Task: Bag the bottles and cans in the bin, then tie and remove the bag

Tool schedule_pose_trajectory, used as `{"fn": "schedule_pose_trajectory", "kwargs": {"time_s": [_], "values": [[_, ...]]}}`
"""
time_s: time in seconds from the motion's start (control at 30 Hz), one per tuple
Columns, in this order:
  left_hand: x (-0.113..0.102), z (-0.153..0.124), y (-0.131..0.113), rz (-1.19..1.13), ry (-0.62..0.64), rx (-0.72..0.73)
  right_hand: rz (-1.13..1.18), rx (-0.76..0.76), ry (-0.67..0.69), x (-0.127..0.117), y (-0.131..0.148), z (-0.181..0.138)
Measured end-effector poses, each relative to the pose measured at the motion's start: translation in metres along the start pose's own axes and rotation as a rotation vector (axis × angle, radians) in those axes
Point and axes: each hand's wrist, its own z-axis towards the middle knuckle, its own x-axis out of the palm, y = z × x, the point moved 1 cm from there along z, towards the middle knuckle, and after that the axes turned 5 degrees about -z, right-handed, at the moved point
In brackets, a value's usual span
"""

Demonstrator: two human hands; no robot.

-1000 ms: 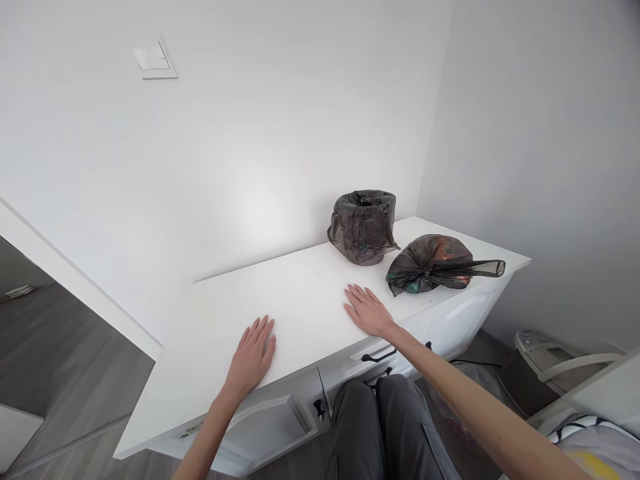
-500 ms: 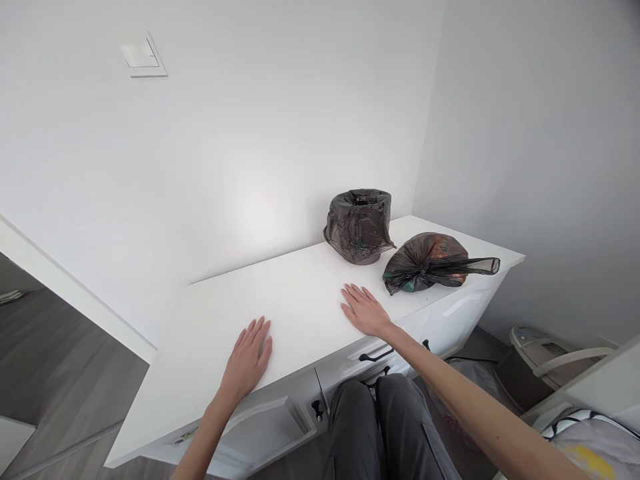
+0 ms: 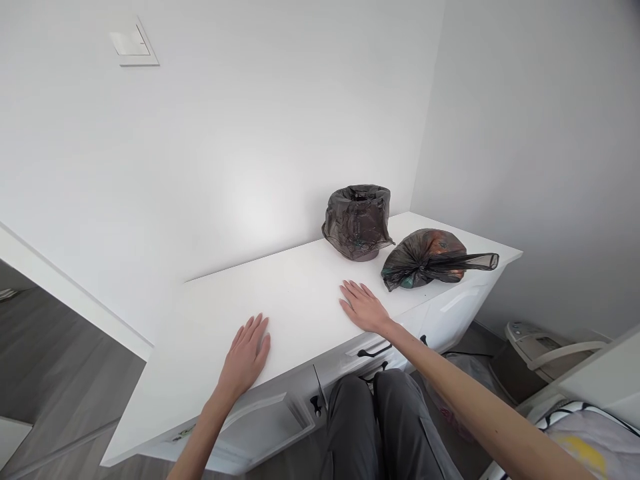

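My left hand (image 3: 245,355) lies flat on the white cabinet top (image 3: 295,297), fingers stretched out. Flat on the same surface, farther right, rests my right hand (image 3: 363,307), also holding nothing. Just beyond it, near the wall, stands a small bin (image 3: 367,227) lined with a dark, see-through plastic bag whose edge folds over the rim. To the right of my right hand is a knotted black trash bag (image 3: 425,259), apart from the fingers. Orange and green contents show through its film, and a loop of plastic sticks out to the right.
Black handles (image 3: 374,351) stick out from the cabinet front, close to my knees (image 3: 373,400). A grey appliance with a carrying handle (image 3: 565,353) stands on the floor at the right. A light switch (image 3: 134,43) is on the wall at upper left.
The view has shifted slightly, so everything sits a little higher and more to the left. Both hands stay flat in place, and the bin and bag have not moved.
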Motion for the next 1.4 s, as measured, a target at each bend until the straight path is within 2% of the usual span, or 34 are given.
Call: {"fn": "schedule_pose_trajectory", "kwargs": {"time_s": [0.2, 0.3, 0.43, 0.53, 0.63, 0.77, 0.9, 1.0, 1.1, 1.2, 1.3, 1.4], "values": [[-0.001, 0.001, 0.000, -0.001, -0.006, 0.006, 0.010, -0.020, -0.001, -0.013, 0.008, -0.011], [-0.001, 0.000, 0.001, -0.006, -0.029, 0.026, 0.037, -0.072, -0.080, -0.026, 0.009, -0.025], [0.000, -0.001, 0.001, -0.007, -0.026, 0.021, 0.008, -0.212, -0.262, -0.057, 0.000, -0.045], [0.000, -0.001, 0.001, -0.013, -0.009, 0.007, -0.129, -0.234, -0.316, -0.090, -0.018, -0.054], [0.001, -0.001, 0.000, -0.023, -0.017, 0.011, -0.299, -0.062, -0.244, -0.123, -0.047, -0.056], [0.000, -0.001, 0.000, -0.027, -0.013, 0.010, -0.486, 0.207, -0.030, -0.151, -0.092, -0.050], [-0.001, 0.000, 0.000, -0.024, -0.018, 0.014, -0.608, 0.294, 0.208, -0.152, -0.125, -0.041], [-0.001, -0.001, 0.000, -0.020, -0.026, 0.019, -0.618, 0.278, 0.202, -0.147, -0.132, -0.037], [0.001, -0.001, 0.000, -0.023, -0.040, 0.030, -0.528, 0.247, 0.099, -0.145, -0.126, -0.034], [0.001, -0.001, 0.000, -0.025, -0.050, 0.020, -0.399, 0.191, -0.002, -0.144, -0.108, -0.027], [-0.006, -0.001, -0.005, -0.027, -0.095, 0.037, -0.262, 0.109, -0.058, -0.142, -0.075, -0.009], [-0.021, -0.001, -0.021, -0.035, -0.165, 0.062, -0.132, 0.052, -0.064, -0.136, -0.031, 0.016]]}}
